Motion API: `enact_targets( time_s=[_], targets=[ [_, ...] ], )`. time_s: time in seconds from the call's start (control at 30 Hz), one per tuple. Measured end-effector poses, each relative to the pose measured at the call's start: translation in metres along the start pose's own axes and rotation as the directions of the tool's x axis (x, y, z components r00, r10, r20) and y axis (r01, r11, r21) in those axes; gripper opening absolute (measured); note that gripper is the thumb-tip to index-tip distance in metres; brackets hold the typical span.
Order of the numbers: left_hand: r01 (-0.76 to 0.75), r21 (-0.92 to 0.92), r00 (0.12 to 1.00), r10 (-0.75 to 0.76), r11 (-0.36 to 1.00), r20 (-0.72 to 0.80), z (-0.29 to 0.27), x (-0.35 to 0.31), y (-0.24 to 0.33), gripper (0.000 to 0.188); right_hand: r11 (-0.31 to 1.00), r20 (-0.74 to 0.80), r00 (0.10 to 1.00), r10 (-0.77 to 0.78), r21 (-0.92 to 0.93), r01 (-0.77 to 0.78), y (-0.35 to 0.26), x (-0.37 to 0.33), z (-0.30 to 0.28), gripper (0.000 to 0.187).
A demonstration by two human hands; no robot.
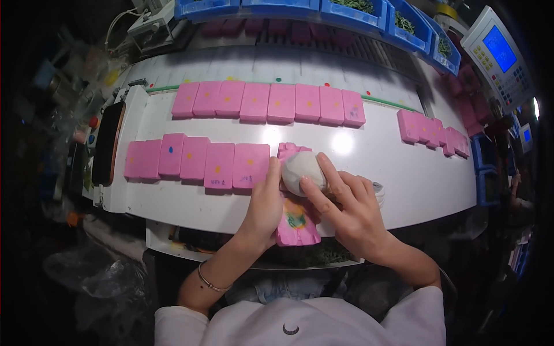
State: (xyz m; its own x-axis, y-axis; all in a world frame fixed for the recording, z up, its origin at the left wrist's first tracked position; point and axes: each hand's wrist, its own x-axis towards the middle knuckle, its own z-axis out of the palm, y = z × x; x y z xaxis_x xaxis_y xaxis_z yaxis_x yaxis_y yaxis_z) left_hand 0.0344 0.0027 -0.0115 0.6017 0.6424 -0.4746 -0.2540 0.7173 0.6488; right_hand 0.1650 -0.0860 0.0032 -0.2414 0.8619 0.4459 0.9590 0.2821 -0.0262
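A pink block mould point(299, 230) lies at the table's front edge, its lower part showing a yellow and green patch. My left hand point(265, 202) is closed along the left side of this mould, thumb up; some of its fingers are hidden. Over the mould's upper part, my right hand point(353, 210) grips a rounded, off-white cloth-like bundle point(303, 170) with its fingertips on top. The bundle covers the middle of the mould, and whether it touches the mould's surface is hidden.
Rows of pink block moulds point(254, 102) stand on the white table point(404, 173). A phone point(108, 144) leans at the left edge. Blue bins point(355, 14) with green sprigs line the back. A device with a blue screen point(499, 49) stands at the back right.
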Motion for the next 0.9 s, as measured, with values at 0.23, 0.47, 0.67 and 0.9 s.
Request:
enact_targets(
  time_s=[0.23, 0.47, 0.67, 0.9],
  targets=[
    [0.055, -0.009, 0.997, -0.054, 0.998, 0.063, 0.005, 0.001, 0.006, 0.059, 0.996, -0.076, 0.994, 0.078, 0.036, -0.076, -0.001, -0.01, 0.003, 0.054],
    [-0.061, 0.213, 0.984, 0.024, 0.975, 0.175, -0.001, 0.002, 0.0, 0.062, 0.973, 0.073, 0.987, 0.144, 0.169, -0.155, -0.003, -0.01, -0.022, 0.057],
    [-0.521, 0.348, 0.853, 0.496, 0.78, 0.163, -0.004, 0.007, -0.013, 0.056, 0.914, 0.12, 0.977, 0.174, 0.351, -0.206, -0.025, -0.02, -0.024, 0.074],
    [-0.519, 0.253, 0.854, 0.509, 0.816, 0.111, -0.001, 0.011, -0.014, 0.048, 0.817, 0.219, 0.908, 0.356, 0.399, -0.417, -0.017, -0.027, -0.024, 0.078]
  ],
)
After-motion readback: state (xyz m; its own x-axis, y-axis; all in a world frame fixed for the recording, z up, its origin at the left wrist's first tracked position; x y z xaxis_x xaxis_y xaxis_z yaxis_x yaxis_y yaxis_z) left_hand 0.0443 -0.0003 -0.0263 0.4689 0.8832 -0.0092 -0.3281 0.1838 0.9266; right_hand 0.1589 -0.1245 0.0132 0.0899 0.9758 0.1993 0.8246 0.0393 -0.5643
